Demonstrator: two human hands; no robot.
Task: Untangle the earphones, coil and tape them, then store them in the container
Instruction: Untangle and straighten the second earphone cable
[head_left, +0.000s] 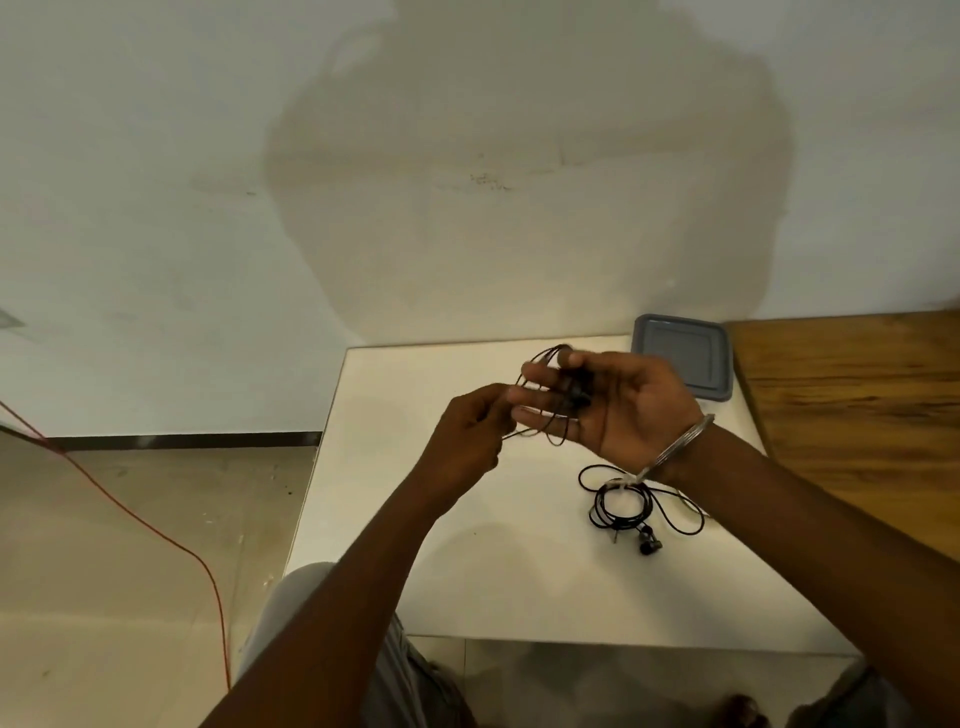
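Looping black earphones around right hand; left hand apparently pinching cable.

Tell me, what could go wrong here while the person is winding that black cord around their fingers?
The loops sit loosely over the spread fingers of the right hand, so they may slip off and the black cord could tangle again. The left hand pinches only one thin strand; a hard tug might strain it. The other coiled earphones lie on the white table right under the right wrist, so a lowered arm might drag them toward the edge.
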